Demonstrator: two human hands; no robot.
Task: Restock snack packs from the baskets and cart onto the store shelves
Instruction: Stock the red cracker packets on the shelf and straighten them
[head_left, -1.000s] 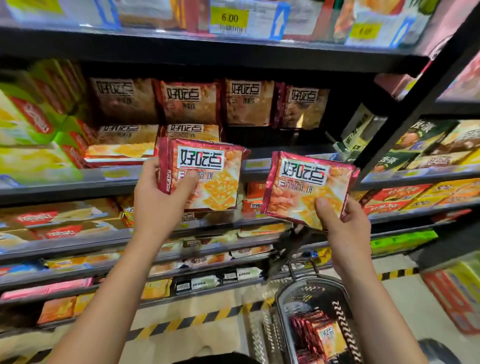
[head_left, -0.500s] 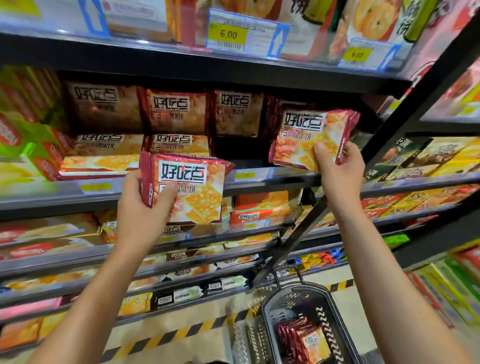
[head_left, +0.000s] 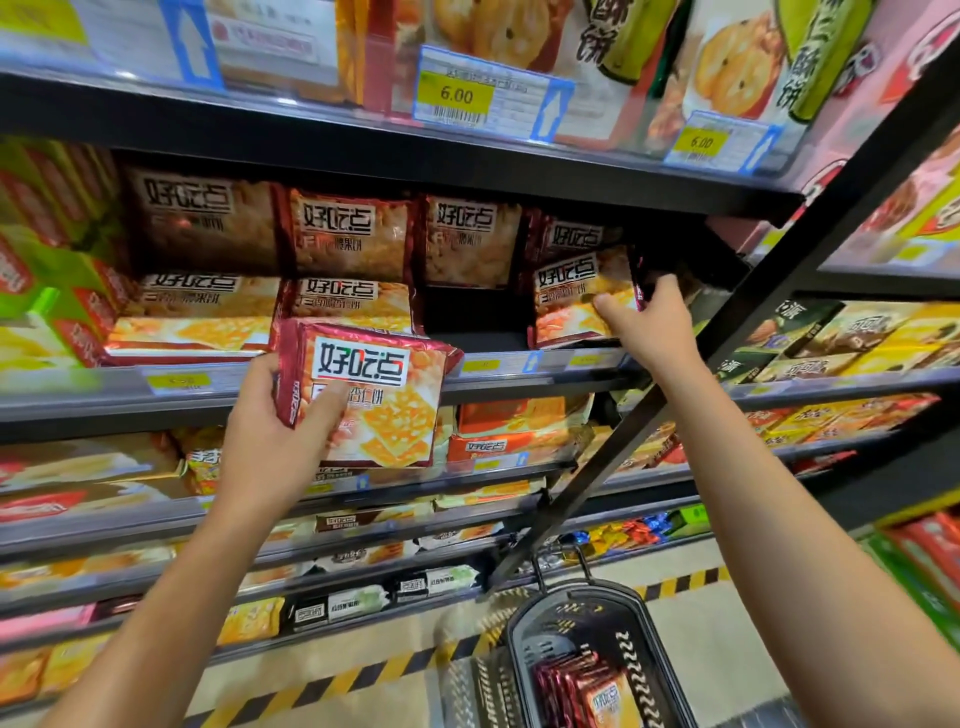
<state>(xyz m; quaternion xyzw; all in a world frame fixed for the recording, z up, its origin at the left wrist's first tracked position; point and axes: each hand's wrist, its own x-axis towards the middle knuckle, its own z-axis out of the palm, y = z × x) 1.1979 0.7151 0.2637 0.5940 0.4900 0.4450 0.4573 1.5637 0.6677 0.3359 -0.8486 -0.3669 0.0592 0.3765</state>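
Shelving at right of centre, we judge: our right hand (head_left: 652, 322) pinches a pack (head_left: 576, 301) standing on the shelf (head_left: 519, 364), our left hand (head_left: 270, 431) clasps another pack (head_left: 374, 395) at centre, next for the gap (head_left: 467, 312) between.
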